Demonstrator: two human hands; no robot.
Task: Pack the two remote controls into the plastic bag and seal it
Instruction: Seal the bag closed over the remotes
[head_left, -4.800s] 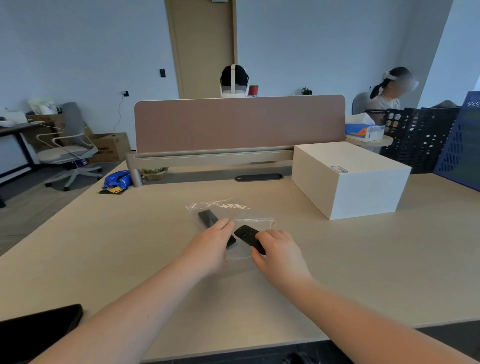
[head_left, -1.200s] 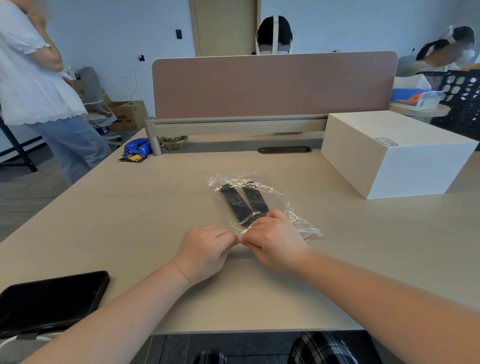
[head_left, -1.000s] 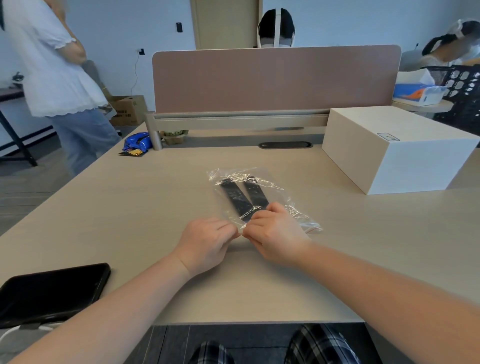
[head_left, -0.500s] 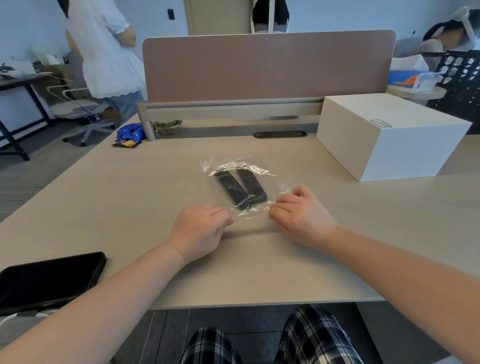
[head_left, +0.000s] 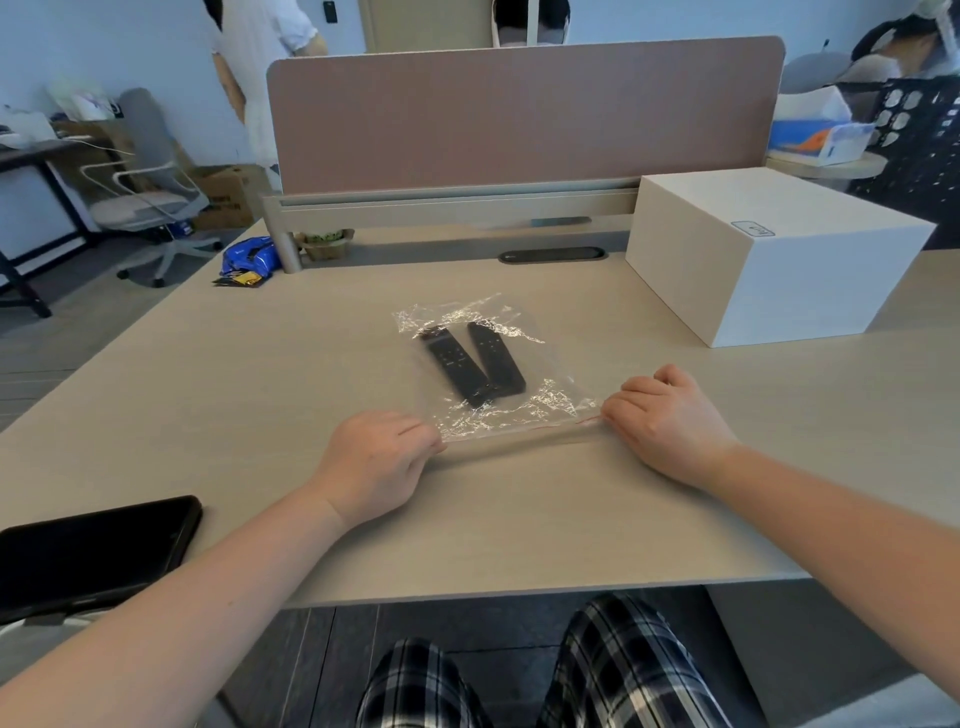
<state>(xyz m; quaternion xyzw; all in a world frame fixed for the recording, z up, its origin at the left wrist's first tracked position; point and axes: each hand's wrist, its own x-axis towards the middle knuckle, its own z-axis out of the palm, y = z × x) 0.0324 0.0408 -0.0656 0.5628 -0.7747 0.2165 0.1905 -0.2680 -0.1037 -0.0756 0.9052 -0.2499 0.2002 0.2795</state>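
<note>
A: Where's the plastic bag (head_left: 524, 410)?

B: I see it flat on the tabletop (head_left: 260, 395), both remote controls inside, the left remote (head_left: 453, 366) just beside the right remote (head_left: 496, 356).

A: And the hands?

B: Left hand (head_left: 376, 465) pinches the bag's near left corner, fingers (head_left: 423, 434) closed on the strip. Right hand (head_left: 670, 423) grips the right end, fingers curled.

A: Anything else?

B: White box (head_left: 769, 254) far right, black phone (head_left: 91, 553) at my near left.

Bare forearms, no sleeves; black-and-white plaid trousers (head_left: 613, 670) over knees.
</note>
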